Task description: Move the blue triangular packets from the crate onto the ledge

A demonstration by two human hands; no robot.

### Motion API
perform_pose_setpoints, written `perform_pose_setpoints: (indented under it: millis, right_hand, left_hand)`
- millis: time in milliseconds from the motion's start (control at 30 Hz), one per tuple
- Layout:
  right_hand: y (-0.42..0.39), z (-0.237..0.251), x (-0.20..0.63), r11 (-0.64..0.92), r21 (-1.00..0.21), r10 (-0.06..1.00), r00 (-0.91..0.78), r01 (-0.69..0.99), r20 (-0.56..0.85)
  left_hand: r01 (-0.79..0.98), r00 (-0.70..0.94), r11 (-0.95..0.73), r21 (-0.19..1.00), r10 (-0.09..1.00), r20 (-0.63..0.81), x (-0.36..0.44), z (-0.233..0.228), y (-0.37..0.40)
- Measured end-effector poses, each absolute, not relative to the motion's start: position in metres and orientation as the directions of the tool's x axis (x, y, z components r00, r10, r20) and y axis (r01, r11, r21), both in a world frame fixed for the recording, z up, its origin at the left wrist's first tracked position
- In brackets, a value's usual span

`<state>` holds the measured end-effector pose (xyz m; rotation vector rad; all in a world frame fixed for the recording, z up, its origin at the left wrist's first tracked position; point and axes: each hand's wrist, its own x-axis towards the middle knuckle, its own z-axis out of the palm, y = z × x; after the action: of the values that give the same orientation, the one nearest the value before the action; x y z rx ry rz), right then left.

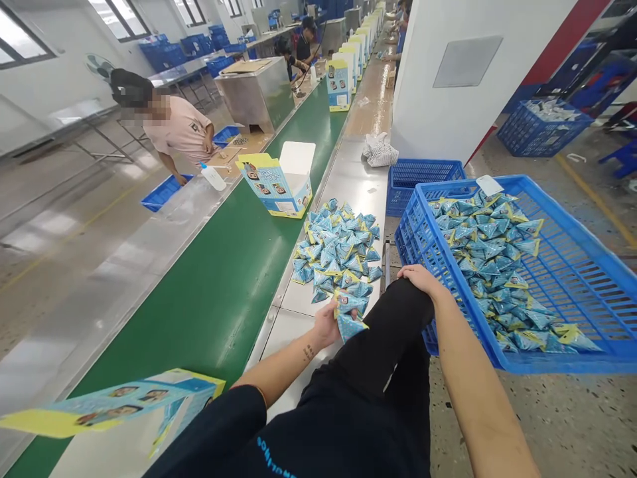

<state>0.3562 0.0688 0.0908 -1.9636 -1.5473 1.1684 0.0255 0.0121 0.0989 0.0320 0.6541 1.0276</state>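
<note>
My left hand (326, 324) grips two or three blue and yellow triangular sachets (350, 317) at the near edge of a steel worktop (358, 182). Just beyond it lies a pile of the same sachets (337, 247). My right hand (419, 277) rests flat on my raised knee in black trousers and holds nothing. Right beside it stands a blue plastic crate (577, 279) with several more sachets (490, 255) heaped in its near left part.
A green conveyor belt (223, 292) runs along the left of the worktop. On it stand an open blue and yellow carton (275, 184) and, nearest me, another carton (119, 401). More cartons line the belt further up. A person in a pink shirt (182, 129) leans over the far side.
</note>
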Motion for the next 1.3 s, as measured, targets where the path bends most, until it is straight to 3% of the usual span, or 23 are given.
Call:
perform_pose_setpoints:
  millis: [367,467,600,700,833,967,1067,1200,1300]
  right_hand:
    - [0.069,0.089,0.356,-0.315,-0.728,0.928,0.039,0.609,-0.370]
    - [0.069,0.089,0.356,-0.318,-0.724,0.927,0.040,0.612,-0.373]
    - [0.068,0.089,0.356,-0.307,-0.724,0.931,0.037,0.618,-0.363]
    - [0.069,0.087,0.357,-0.298,-0.727,0.933,0.027,0.619,-0.359]
    - [0.071,0.085,0.359,-0.290,-0.729,0.934,0.016,0.619,-0.358]
    - [0.072,0.084,0.359,-0.304,-0.724,0.928,0.022,0.619,-0.371]
    - [0.072,0.084,0.359,-0.309,-0.719,0.928,0.032,0.622,-0.371]
    - [0.071,0.086,0.358,-0.306,-0.719,0.928,0.028,0.624,-0.371]
    - [0.071,0.087,0.357,-0.304,-0.720,0.930,0.029,0.624,-0.367]
  left_hand:
    - [-0.810,0.288,0.476,0.343,0.831,-0.476,0.024,0.095,0.021]
    - [-0.769,0.356,0.532,0.355,0.817,-0.454,0.028,0.098,0.020]
    - [-0.823,0.256,0.440,0.359,0.851,-0.458,0.026,0.103,0.023]
    - [-0.768,0.324,0.514,0.383,0.826,-0.461,0.021,0.105,0.025]
    - [-0.812,0.242,0.436,0.389,0.857,-0.456,0.018,0.106,0.030]
    - [-0.774,0.310,0.497,0.393,0.838,-0.449,0.021,0.106,0.031]
    - [-0.824,0.234,0.421,0.379,0.862,-0.449,0.025,0.107,0.031]
    - [-0.783,0.296,0.487,0.387,0.838,-0.458,0.031,0.109,0.028]
    - [-0.810,0.231,0.432,0.397,0.856,-0.462,0.035,0.109,0.024]
